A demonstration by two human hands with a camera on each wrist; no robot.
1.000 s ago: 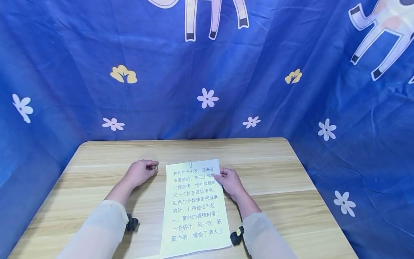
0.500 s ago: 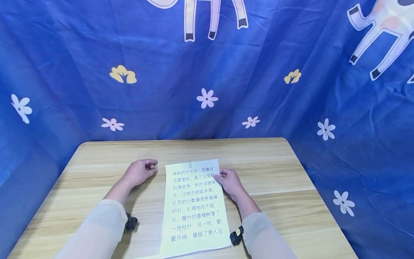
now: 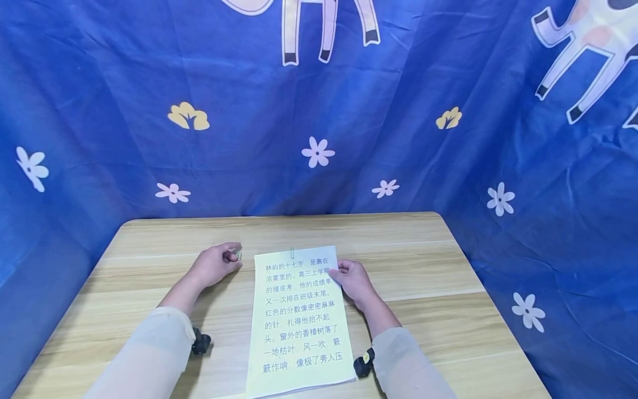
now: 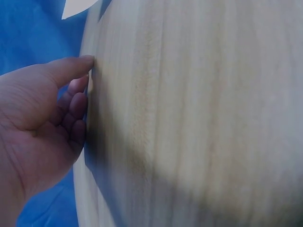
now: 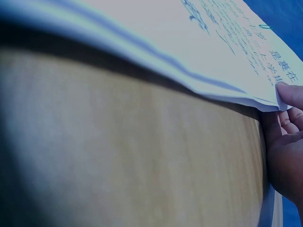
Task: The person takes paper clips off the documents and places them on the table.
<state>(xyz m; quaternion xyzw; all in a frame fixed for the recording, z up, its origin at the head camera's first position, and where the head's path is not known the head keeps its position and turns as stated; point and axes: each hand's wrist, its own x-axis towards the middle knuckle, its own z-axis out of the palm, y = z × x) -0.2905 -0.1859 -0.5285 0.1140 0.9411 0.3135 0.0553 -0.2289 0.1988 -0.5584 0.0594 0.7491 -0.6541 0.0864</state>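
Note:
A yellowish stack of printed paper (image 3: 299, 321) lies at the table's middle, with a green paper clip (image 3: 292, 253) on its top edge. My right hand (image 3: 353, 280) pinches the stack's right edge near the top corner. In the right wrist view the thumb (image 5: 289, 94) lies over the page and the other fingers are underneath. Left of the stack, my left hand (image 3: 214, 263) has thumb and index finger spread apart. Between those fingertips is a second small paper clip (image 3: 239, 256). In the left wrist view the other fingers are loosely bent and this clip is hidden.
The wooden table (image 3: 408, 255) carries the paper and extends to both sides. A blue curtain (image 3: 249, 138) with printed animals and flowers stands behind its far edge and along the sides. Black wrist straps (image 3: 201, 341) sit at both sleeves.
My left index finger and thumb have spread farther apart around the small paper clip, which stays in about the same spot. The right hand and the paper have not visibly moved.

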